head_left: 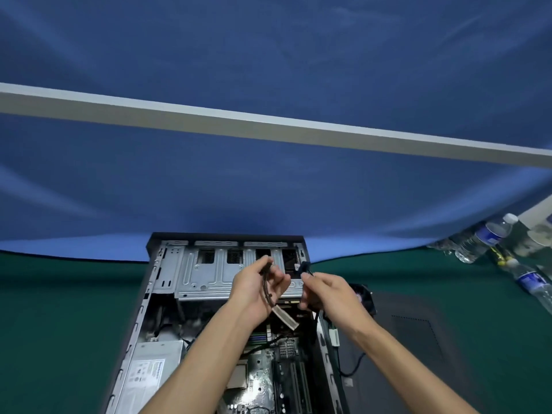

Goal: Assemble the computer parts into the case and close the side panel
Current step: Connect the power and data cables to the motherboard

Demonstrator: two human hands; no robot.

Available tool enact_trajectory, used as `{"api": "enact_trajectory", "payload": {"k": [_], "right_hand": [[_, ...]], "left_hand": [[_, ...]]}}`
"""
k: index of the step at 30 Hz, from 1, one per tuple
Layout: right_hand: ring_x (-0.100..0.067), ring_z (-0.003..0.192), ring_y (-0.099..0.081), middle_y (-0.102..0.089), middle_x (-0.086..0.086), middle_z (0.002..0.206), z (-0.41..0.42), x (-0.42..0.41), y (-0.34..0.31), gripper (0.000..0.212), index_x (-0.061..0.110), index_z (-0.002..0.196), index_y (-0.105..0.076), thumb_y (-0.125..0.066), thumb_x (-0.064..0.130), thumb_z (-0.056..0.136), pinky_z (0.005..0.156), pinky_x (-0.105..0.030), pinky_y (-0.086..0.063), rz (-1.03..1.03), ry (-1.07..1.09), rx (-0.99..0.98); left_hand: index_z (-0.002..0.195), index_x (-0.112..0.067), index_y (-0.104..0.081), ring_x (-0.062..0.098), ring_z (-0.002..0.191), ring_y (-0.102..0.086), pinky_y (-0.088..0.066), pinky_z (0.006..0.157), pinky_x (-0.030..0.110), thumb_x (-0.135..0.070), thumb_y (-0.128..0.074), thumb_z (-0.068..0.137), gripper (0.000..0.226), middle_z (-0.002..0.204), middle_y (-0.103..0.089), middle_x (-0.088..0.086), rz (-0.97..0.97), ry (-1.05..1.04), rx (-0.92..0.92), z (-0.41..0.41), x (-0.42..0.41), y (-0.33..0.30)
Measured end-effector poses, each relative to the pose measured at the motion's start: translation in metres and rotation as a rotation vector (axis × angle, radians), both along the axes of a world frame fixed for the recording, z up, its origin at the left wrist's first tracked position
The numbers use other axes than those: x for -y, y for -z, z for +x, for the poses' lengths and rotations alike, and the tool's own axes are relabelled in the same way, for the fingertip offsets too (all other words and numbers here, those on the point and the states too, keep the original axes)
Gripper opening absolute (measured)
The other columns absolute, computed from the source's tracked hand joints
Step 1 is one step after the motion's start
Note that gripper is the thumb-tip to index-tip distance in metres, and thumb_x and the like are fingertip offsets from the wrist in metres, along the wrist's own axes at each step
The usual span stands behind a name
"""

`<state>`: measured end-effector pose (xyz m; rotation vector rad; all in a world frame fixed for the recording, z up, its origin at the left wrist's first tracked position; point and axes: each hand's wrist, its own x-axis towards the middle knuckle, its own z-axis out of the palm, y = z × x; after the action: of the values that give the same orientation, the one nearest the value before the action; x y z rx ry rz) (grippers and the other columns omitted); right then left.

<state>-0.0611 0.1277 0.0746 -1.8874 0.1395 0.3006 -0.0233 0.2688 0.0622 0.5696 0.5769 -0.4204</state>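
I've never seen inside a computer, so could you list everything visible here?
Open dark metal computer case: one, lying on the green table.
Silver drive cage: one, far end of the case.
Grey power supply box: one, left inside the case.
Dark motherboard: one, on the case floor.
Black cable bundle: one, in the left hand.
Black connector cable: one, in the right hand.
Dark flat side panel: one, right of the case.
Clear plastic water bottles: at least two, far right.
Left hand: fingers curled round the bundle.
Right hand: pinching the connector cable.

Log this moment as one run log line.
left hand holds cable bundle | right hand holds black connector | case open | side panel off
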Motion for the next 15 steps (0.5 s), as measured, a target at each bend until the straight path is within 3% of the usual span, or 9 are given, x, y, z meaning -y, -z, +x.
{"api": "enact_trajectory", "payload": {"k": [3, 5, 7, 9, 15], "right_hand": [[-0.015, 0.072, -0.065, -0.070, -0.001, 0.069, 0.000, -0.010, 0.006, 0.039, 0.018, 0.064, -0.058, -0.047, 0.033, 0.098, 0.080, -0.034, -0.048, -0.089, -0.020, 0.068], [-0.016, 0.085, -0.067, -0.072, 0.003, 0.078, -0.001, -0.017, 0.010, 0.032, 0.022, 0.073, -0.064, -0.046, 0.029, 0.099, 0.090, -0.039, -0.048, -0.138, -0.052, 0.094], [-0.009, 0.089, -0.066, -0.072, 0.007, 0.084, -0.001, -0.024, 0.013, 0.025, 0.027, 0.087, -0.067, -0.046, 0.027, 0.100, 0.088, -0.032, -0.047, -0.212, -0.101, 0.112], [-0.006, 0.085, -0.065, -0.072, 0.007, 0.084, -0.001, -0.028, 0.016, 0.024, 0.029, 0.093, -0.066, -0.044, 0.023, 0.101, 0.081, -0.027, -0.046, -0.222, -0.117, 0.121], [-0.007, 0.076, -0.067, -0.073, 0.006, 0.083, 0.004, -0.023, 0.023, 0.012, 0.022, 0.096, -0.052, -0.042, 0.019, 0.101, 0.073, -0.029, -0.049, -0.174, -0.071, 0.016]], "left_hand": [[0.086, -0.003, -0.053, 0.012, 0.035, -0.050, -0.048, 0.037, 0.022, -0.006, -0.045, 0.097, 0.014, 0.059, -0.051, 0.008, 0.133, 0.058, 0.041, -0.002, -0.011, 0.002], [0.089, -0.006, -0.054, 0.010, 0.033, -0.048, -0.041, 0.033, 0.018, -0.006, -0.042, 0.097, 0.014, 0.068, -0.055, 0.010, 0.372, 0.160, 0.101, -0.004, -0.013, 0.007], [0.087, -0.010, -0.054, 0.008, 0.031, -0.038, -0.026, 0.031, 0.013, -0.010, -0.041, 0.097, 0.016, 0.067, -0.054, 0.006, 0.577, 0.255, 0.169, -0.006, -0.010, 0.012], [0.085, -0.011, -0.053, 0.008, 0.032, -0.031, -0.016, 0.035, 0.013, -0.017, -0.041, 0.095, 0.017, 0.057, -0.050, 0.003, 0.614, 0.298, 0.198, -0.007, -0.008, 0.015], [0.076, -0.013, -0.060, 0.012, 0.036, -0.033, -0.017, 0.036, 0.014, -0.020, -0.054, 0.090, 0.017, 0.063, -0.056, 0.005, 0.703, 0.324, 0.331, -0.007, -0.011, 0.030]]}}
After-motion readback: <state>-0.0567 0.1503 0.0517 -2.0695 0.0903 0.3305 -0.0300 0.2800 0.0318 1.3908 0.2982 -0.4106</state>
